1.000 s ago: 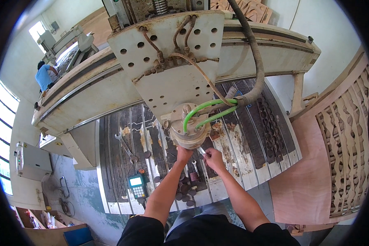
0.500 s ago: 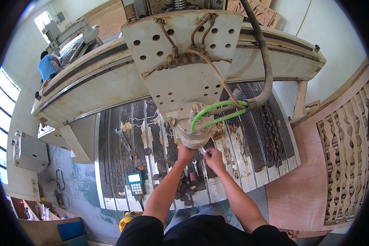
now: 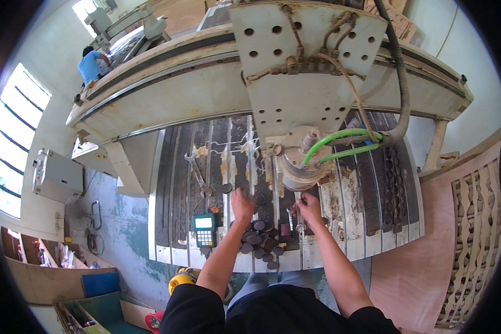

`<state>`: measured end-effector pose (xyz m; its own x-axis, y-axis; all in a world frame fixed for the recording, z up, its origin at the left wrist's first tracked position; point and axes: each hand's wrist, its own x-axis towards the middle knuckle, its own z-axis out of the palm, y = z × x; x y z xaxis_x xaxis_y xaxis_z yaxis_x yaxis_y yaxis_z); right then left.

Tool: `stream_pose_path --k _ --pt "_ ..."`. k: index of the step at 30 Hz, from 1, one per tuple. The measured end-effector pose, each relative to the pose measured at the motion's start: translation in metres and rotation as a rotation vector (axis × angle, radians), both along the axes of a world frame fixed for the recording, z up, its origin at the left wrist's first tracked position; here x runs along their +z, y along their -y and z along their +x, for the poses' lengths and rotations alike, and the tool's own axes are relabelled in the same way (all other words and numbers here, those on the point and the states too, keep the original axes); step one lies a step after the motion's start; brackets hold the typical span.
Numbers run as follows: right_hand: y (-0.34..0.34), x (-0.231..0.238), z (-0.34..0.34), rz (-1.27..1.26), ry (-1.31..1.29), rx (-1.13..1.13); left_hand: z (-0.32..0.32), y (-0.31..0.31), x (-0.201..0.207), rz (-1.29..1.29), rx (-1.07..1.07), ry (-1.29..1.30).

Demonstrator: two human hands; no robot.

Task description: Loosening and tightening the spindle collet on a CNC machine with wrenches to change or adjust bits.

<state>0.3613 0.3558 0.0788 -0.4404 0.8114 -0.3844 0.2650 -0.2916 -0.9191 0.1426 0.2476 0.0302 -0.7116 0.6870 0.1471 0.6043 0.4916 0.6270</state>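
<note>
My right hand (image 3: 309, 209) is closed on a slim metal tool (image 3: 300, 224), which points down toward the table; its exact kind is too small to tell. Just above that hand hangs the spindle (image 3: 301, 172) of a large routing machine, with green hoses (image 3: 339, 143) on top. My left hand (image 3: 242, 208) has moved out over the slotted table, its fingers loosely apart and nothing visible in them. Beside its fingertips lies a dark round disc (image 3: 227, 188). Several more dark discs (image 3: 254, 238) are heaped below, near a small wrench (image 3: 290, 216) and a dark red block (image 3: 285, 229).
A large wrench (image 3: 196, 171) and a handheld keypad controller (image 3: 205, 229) lie on the table's left. The machine's gantry (image 3: 167, 89) crosses ahead. Wooden panels with wavy cutouts (image 3: 476, 239) stand at right. A person in blue (image 3: 89, 67) works far left.
My left hand has left the spindle and moved left and down toward the loose disc. The right hand has drawn down from the spindle with the metal tool. The view has shifted left.
</note>
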Motion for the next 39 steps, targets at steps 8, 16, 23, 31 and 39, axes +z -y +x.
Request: stream_pose_path --k 8,16,23,31,39 --pt "0.03 -0.018 0.044 0.292 0.015 -0.116 -0.148 0.032 -0.007 -0.458 0.575 -0.103" --pt "0.099 0.003 0.189 0.157 0.212 -0.264 -0.199 0.02 -0.015 -0.508 0.404 0.132" --pt "0.129 0.039 0.163 0.269 0.175 -0.214 -0.257 0.047 -0.011 -0.129 0.557 0.45" --pt "0.154 0.1 0.055 0.365 -0.036 0.098 -0.018 0.1 0.066 0.452 0.086 0.526" --pt "0.175 0.116 0.009 0.347 -0.264 -0.157 0.121 0.137 0.118 0.46 -0.896 0.449"
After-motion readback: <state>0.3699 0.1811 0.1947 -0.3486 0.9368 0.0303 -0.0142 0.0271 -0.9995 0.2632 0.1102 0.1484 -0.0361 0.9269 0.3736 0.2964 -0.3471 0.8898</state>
